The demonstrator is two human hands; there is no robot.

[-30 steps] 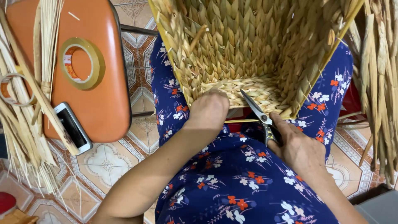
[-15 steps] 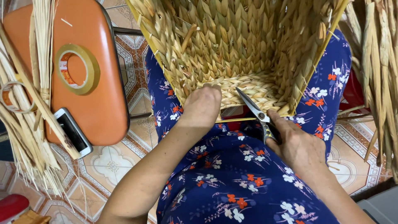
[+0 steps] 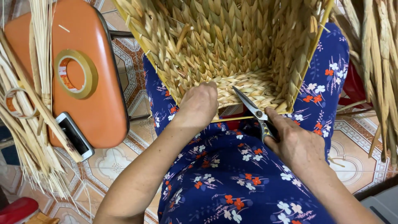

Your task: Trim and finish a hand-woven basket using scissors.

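Head view, looking down at the lap. A woven straw basket point(image 3: 232, 45) lies tipped toward the person, its open mouth facing the camera and its lower rim resting on the lap, which is covered by blue floral cloth point(image 3: 232, 182). The left hand point(image 3: 199, 105) is curled over the near rim of the basket, fingers tucked inside the weave and out of sight; how tightly it grips cannot be told. The right hand point(image 3: 296, 143) is closed around the handles of a pair of scissors point(image 3: 253, 112), whose blades lie nearly together and point up and left onto the plaited inner wall, just beside the left hand.

To the left stands an orange stool point(image 3: 89, 54). On its seat lie a tape roll point(image 3: 76, 74) and, at the near edge, a phone point(image 3: 74, 136), partly crossed by loose straw stalks point(image 3: 29, 124) that lean across the stool's left side and hide part of it. A second tape ring point(image 3: 16, 103) hangs among these stalks. More dried straw point(image 3: 379, 62) hangs at the right edge. Patterned floor tiles point(image 3: 112, 161) show below.
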